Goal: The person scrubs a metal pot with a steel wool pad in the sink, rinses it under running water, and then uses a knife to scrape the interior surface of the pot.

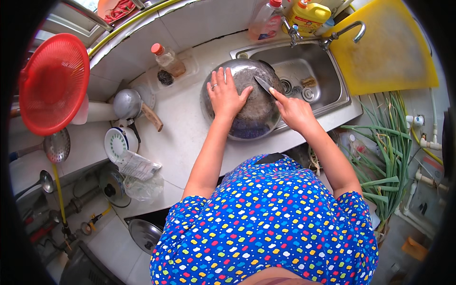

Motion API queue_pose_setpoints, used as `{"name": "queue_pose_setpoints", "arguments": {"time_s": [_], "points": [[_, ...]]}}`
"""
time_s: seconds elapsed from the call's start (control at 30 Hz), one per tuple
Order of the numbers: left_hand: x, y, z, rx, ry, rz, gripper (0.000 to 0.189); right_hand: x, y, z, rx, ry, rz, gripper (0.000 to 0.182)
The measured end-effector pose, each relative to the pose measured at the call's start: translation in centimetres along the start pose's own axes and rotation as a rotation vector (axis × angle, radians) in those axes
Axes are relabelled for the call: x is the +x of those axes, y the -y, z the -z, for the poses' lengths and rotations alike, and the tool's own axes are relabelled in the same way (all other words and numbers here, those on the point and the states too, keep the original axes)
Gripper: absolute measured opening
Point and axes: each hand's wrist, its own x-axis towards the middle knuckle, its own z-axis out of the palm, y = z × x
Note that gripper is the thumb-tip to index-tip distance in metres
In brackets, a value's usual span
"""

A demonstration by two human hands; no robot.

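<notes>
A large round metal pan [245,123] lies bottom up on the white counter, its right side over the rim of the steel sink. Dark, rough residue covers much of its base. My left hand [226,96] presses flat on the pan's left part, fingers spread, a ring on one finger. In my right hand [295,111] is a knife, its blade [263,84] laid against the blackened base with the tip pointing up and left. Most of the knife's handle is hidden inside my fist.
Inside the sink [335,74] are a brown scrubber [308,82] and a drain fitting. Bottles and a tap [294,34] stand behind it. To the left sit a small metal pot [127,103], a bowl [117,142] and a clear bottle [170,62]. Green onions [388,153] lean at right.
</notes>
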Motion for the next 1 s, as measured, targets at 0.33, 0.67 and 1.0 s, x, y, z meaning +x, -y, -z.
{"name": "queue_pose_setpoints", "arguments": {"time_s": [0.33,0.67,1.0], "points": [[0.1,-0.1,0.2,-0.014,0.023,0.004,0.097,-0.2,-0.2,-0.3,0.019,-0.02,-0.005,0.046],[0.8,-0.8,1.0,0.039,0.12,0.046,0.09,-0.8,-1.4,-1.0,0.064,-0.059,-0.054,0.044],[2.4,-2.7,-1.0,0.059,0.108,-0.159,0.093,0.1,-1.1,0.0,0.076,-0.019,-0.046,0.044]]}}
